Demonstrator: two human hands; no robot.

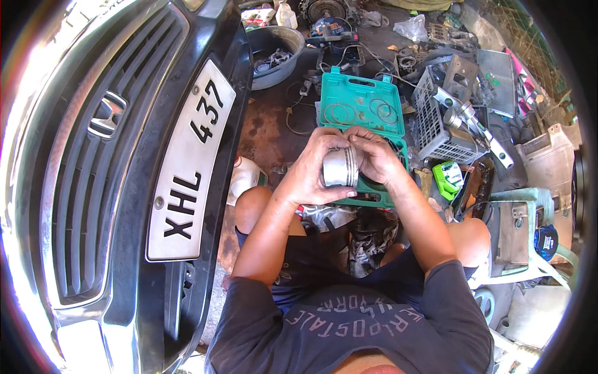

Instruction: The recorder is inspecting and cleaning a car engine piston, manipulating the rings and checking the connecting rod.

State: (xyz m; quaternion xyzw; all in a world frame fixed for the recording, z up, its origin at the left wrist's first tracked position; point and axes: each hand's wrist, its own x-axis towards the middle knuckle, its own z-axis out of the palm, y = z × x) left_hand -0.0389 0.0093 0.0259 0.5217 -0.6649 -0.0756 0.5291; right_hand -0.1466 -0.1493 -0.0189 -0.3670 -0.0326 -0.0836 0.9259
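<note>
A silver metal piston [339, 166] is held in front of me, above my knees. My left hand [311, 171] wraps around its left side and underside. On its right end, my right hand [374, 156] has its fingers curled over the grooved rim. Just beyond both hands lies an open green plastic case [361, 103] on the ground, with thin metal rings laid on its lid. Whether a ring is between my right fingers is hidden.
A dark car's front grille and white plate [187, 168] fill the left side. A grey basin [274, 53] with parts sits at the back. A white plastic crate [436, 124], metal parts, tools and a rag [367, 240] crowd the dirty floor to the right.
</note>
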